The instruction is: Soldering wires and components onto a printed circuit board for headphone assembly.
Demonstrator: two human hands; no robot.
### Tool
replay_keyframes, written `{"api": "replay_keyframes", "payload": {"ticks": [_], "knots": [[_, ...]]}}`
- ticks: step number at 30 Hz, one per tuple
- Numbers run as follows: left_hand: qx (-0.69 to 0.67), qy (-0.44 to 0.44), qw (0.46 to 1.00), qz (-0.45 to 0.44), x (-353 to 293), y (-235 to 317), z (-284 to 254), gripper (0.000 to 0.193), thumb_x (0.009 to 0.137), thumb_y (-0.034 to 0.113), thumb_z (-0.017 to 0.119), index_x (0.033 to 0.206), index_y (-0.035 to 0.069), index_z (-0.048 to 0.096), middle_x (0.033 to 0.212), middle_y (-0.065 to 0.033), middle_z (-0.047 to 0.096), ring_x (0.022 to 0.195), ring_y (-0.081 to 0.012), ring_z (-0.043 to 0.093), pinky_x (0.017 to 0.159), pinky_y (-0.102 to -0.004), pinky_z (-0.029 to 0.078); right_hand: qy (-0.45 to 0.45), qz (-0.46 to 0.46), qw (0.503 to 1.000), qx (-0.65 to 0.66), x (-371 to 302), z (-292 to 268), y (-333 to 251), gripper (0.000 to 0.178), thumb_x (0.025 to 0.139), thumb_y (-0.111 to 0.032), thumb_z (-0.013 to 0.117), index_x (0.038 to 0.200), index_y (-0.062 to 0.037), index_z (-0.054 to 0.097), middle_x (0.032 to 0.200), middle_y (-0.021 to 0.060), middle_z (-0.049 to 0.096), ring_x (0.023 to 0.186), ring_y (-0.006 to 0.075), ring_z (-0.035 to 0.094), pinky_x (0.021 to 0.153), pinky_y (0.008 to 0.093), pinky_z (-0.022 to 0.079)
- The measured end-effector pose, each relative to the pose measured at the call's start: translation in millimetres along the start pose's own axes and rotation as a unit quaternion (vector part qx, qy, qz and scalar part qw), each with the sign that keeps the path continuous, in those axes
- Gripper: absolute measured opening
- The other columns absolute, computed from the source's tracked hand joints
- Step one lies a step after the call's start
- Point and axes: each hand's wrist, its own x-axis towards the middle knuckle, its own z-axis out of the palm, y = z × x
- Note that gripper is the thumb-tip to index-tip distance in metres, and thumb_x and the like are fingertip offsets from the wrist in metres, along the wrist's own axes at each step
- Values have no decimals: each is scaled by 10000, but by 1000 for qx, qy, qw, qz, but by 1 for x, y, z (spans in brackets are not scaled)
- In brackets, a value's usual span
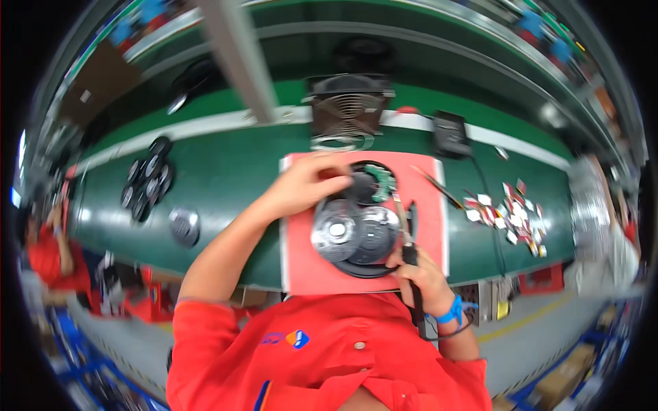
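On a red mat point(298, 253) lie round black and silver parts close together. My right hand point(425, 277) is closed around the black handle of a soldering iron point(410, 257). The iron's tip points up beside a green circuit board point(384, 183) in a black round housing point(367, 166). My left hand point(312, 183) reaches in from the left, thumb and fingers drawn together at the housing's left side. Blur hides what they pinch. Below the board sit a shiny silver disc point(334, 233) and a dark round cover point(378, 233), overlapping.
Behind the mat stands a black fan unit point(346, 109) with a coiled guard, beside a black box point(451, 133). A tweezers-like tool point(439, 186) lies at the mat's right. Small red-and-white pieces point(514, 216) are scattered farther right. Dark round parts point(147, 178) cluster left, near a grey disc point(184, 226).
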Motion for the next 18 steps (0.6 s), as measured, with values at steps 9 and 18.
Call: {"api": "replay_keyframes", "payload": {"ticks": [9, 18], "knots": [[49, 31, 998, -30, -9, -2, 7, 173, 807, 62, 624, 969, 1, 624, 1004, -103, 633, 996, -233, 574, 906, -325, 422, 115, -6, 986, -124, 3, -67, -9, 342, 634, 160, 552, 881, -69, 486, 875, 140, 601, 800, 294, 576, 724, 353, 489], [88, 15, 996, 16, -12, 2, 6, 118, 780, 21, 626, 897, 3, 632, 1008, -94, 628, 1003, -221, 563, 911, -325, 414, 213, 52, 939, -266, 89, -170, 101, 333, 699, 126, 627, 937, -54, 479, 864, 111, 549, 783, 249, 557, 724, 317, 464]]}}
